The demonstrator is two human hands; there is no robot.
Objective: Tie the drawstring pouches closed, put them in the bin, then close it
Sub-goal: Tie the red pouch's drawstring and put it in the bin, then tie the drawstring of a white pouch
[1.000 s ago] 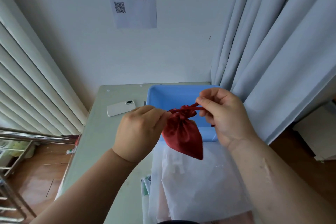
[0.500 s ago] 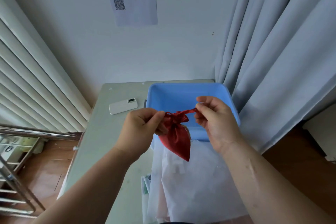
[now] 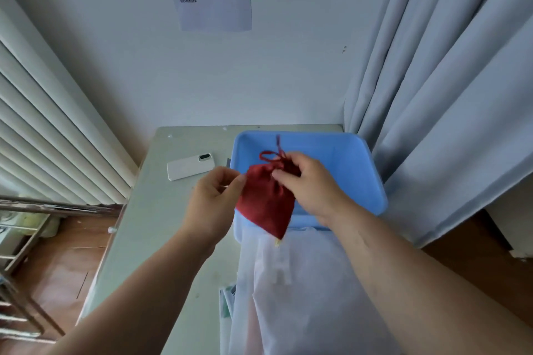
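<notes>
1. Right hand (image 3: 310,186) has shifted onto the red pouch (image 3: 266,204) and now pinches its gathered neck; left hand (image 3: 215,199) curls at the pouch's left edge, grip unclear.
2. Pouch hangs over the blue bin's (image 3: 372,170) near side.
3. Beyond, a white phone (image 3: 190,166) lies on the bench (image 3: 161,210).

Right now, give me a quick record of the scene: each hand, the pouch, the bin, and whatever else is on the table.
red pouch: neck cinched, drawstring looped above it, held over the bin's near edge
left hand: fingertips at the pouch's left edge; grip unclear
right hand: grips the pouch's gathered neck
blue bin: open, on the table
also on table: white phone left of the bin; white translucent sheet nearest the person
</notes>
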